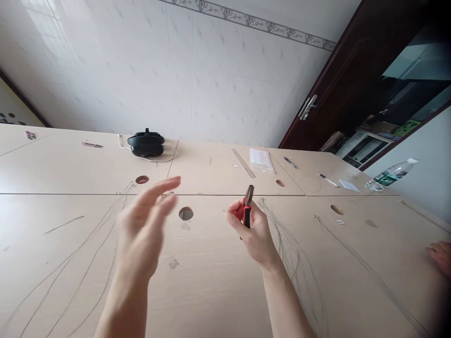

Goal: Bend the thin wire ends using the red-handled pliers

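Observation:
My right hand grips a pair of pliers with red and black handles, jaws pointing up and away, held above the light wooden table. A very thin wire seems to stick out to the left of this hand. My left hand hovers over the table to the left, blurred, flat, fingers spread and holding nothing. A bundle of thin grey wires lies on the table just right of my right hand. More thin wires run across the table on the left.
Round cable holes dot the table. At the back sit a black device with a white cable, a ruler, a plastic bag, pens and a water bottle. Another person's hand rests at the right edge.

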`<state>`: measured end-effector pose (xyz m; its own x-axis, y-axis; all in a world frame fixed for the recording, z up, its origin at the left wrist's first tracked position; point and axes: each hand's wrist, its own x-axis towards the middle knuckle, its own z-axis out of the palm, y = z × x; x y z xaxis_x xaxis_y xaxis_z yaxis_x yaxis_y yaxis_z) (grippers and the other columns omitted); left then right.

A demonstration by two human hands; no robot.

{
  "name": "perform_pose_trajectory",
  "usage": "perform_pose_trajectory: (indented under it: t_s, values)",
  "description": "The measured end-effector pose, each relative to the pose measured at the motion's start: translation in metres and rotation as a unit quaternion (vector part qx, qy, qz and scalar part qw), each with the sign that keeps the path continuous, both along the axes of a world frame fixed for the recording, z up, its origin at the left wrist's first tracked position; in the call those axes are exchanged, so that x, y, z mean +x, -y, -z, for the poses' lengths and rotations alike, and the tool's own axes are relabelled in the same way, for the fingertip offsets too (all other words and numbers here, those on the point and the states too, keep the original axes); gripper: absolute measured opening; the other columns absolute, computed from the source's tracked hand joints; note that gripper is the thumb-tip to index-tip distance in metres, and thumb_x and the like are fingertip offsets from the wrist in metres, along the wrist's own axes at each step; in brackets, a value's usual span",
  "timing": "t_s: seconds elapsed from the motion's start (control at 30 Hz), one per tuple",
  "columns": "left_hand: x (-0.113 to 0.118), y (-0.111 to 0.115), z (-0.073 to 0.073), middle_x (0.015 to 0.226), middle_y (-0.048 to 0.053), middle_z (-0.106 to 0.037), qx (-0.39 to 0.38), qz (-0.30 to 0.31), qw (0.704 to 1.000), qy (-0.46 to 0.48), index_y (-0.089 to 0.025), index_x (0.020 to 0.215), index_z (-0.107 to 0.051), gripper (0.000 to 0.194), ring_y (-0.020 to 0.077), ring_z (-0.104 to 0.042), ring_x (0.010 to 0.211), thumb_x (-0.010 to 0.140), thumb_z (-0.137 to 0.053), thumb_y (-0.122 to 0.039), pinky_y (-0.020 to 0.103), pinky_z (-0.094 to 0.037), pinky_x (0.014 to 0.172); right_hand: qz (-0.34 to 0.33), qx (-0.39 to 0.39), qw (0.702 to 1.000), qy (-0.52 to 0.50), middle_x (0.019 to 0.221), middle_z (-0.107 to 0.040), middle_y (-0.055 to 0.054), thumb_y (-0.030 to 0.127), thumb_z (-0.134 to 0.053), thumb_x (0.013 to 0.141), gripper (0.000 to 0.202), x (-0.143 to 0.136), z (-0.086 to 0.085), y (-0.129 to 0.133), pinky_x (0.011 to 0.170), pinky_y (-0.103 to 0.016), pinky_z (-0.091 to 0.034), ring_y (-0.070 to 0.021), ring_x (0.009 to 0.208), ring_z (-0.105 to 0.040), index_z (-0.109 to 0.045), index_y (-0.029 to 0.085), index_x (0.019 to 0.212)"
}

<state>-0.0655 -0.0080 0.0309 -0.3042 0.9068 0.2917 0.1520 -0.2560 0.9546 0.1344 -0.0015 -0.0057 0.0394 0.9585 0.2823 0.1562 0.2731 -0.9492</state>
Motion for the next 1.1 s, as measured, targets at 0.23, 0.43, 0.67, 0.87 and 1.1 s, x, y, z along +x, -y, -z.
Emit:
perform_pose_trajectory:
  t_s: [0.23, 0.43, 0.67, 0.87, 1.1]
  values:
    - [0.022, -0.017, 0.012, 0.123, 0.010, -0.069, -0.166, 0.283, 0.945, 0.006, -0.022, 0.117, -0.070, 0.047, 0.0275, -0.061, 0.118, 0.096, -0.043, -0.054, 0.043, -0.041, 0.106, -0.045, -0.002, 0.999, -0.002, 0.080, -0.058, 0.002, 0.030, -0.066, 0.087, 0.012, -0.003, -0.009, 0.008, 0.067, -0.025, -0.044, -0.0118, 0.071, -0.052, -0.058, 0.022, 0.087]
    - [-0.002, -0.002, 0.004, 0.098, 0.010, -0.076, -0.270, 0.330, 0.881, -0.206, -0.021, 0.073, -0.075, 0.052, 0.0291, -0.070, 0.092, 0.091, -0.047, -0.060, 0.037, -0.052, 0.082, -0.007, 0.016, 1.000, -0.004, 0.079, -0.058, 0.003, 0.030, -0.066, 0.088, 0.009, 0.008, -0.012, 0.010, 0.066, -0.025, -0.044, -0.0113, 0.069, -0.052, -0.059, 0.024, 0.088]
    - [-0.034, 0.009, -0.003, 0.114, 0.006, -0.073, -0.170, 0.058, 0.931, -0.319, -0.032, 0.097, -0.078, 0.046, 0.0208, -0.062, 0.060, 0.079, -0.056, -0.068, 0.034, -0.049, 0.055, 0.049, -0.010, 0.999, -0.012, 0.073, -0.053, 0.003, 0.031, -0.067, 0.086, 0.012, 0.015, -0.017, 0.008, 0.053, -0.023, -0.038, -0.0100, 0.060, -0.045, -0.057, 0.023, 0.085]
    - [-0.012, 0.012, -0.019, 0.133, 0.001, -0.065, -0.124, 0.009, 0.962, -0.244, -0.028, 0.079, -0.077, 0.045, 0.0304, -0.068, 0.097, 0.083, -0.055, -0.067, 0.042, -0.056, 0.079, -0.005, 0.003, 1.000, -0.007, 0.077, -0.056, 0.002, 0.029, -0.066, 0.088, 0.010, 0.008, -0.013, 0.009, 0.058, -0.024, -0.040, -0.0108, 0.065, -0.048, -0.059, 0.023, 0.086]
    - [0.017, -0.008, -0.001, 0.123, 0.011, -0.070, -0.173, 0.377, 0.908, -0.056, -0.021, 0.117, -0.071, 0.062, 0.0284, -0.061, 0.118, 0.095, -0.034, -0.065, 0.044, -0.045, 0.104, -0.063, 0.017, 0.998, -0.006, 0.083, -0.058, 0.001, 0.031, -0.065, 0.090, 0.010, 0.004, -0.016, 0.015, 0.068, -0.028, -0.045, -0.0135, 0.074, -0.053, -0.059, 0.023, 0.089]
